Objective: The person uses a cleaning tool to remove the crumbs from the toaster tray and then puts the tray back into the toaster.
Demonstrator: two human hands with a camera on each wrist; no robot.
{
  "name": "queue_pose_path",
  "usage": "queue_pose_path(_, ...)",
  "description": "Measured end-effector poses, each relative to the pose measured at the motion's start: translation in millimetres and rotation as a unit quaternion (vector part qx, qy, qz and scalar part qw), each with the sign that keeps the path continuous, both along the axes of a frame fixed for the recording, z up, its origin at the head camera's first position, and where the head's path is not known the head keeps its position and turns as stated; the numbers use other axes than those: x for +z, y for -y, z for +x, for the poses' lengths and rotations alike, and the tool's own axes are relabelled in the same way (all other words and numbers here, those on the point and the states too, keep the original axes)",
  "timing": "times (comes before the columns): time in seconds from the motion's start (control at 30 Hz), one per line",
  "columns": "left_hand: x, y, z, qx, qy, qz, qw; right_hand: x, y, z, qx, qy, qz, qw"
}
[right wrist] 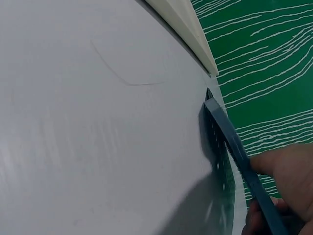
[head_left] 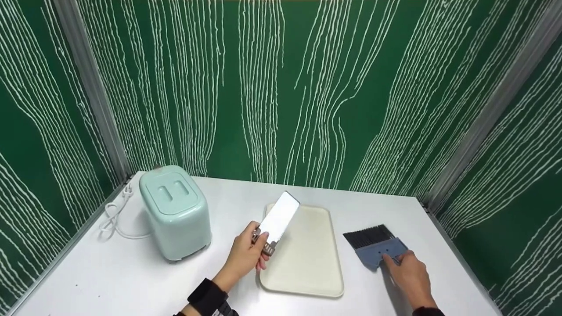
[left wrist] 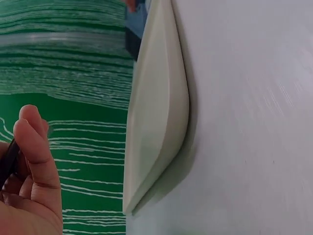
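Observation:
My left hand (head_left: 246,253) grips the near end of a flat rectangular object (head_left: 281,216) with a bright white face, a dark rim and a brownish slotted end piece. The thumb lies on that end piece, and the object tilts up over the left side of a cream tray (head_left: 302,287). In the left wrist view, only a dark edge of it (left wrist: 9,164) shows beside the fingers. To the tray's right, my right hand (head_left: 410,274) holds a blue-grey hand brush (head_left: 378,253) by its near end. Its black bristles (head_left: 369,236) point away, close over the white table.
A mint-green toaster (head_left: 180,219) with a lidded top stands on the left of the white table (head_left: 232,193). Its white cord and plug (head_left: 115,219) lie behind it to the left. Green walls (head_left: 303,96) with white wavy lines and grey corner posts enclose the table.

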State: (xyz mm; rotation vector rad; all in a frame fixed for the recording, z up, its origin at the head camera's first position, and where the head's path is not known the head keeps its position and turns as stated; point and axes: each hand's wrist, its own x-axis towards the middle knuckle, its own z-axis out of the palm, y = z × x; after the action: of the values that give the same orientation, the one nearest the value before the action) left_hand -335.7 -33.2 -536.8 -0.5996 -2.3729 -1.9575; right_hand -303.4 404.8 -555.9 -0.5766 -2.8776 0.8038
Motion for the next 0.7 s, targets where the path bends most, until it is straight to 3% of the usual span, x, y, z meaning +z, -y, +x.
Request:
queue_pose_path(0.33,-0.5,-4.1,-3.4,0.023,0.085,0.058,0.9945,-12.3,1.3,0.2,-0.010,-0.010,0.003,0.9999)
queue_pose_path(0.7,-2.7,-10.0,-4.5,0.030,0.096,0.076,0.9919,-20.4,4.8,1.0,-0.001,0.000,-0.013,0.9999)
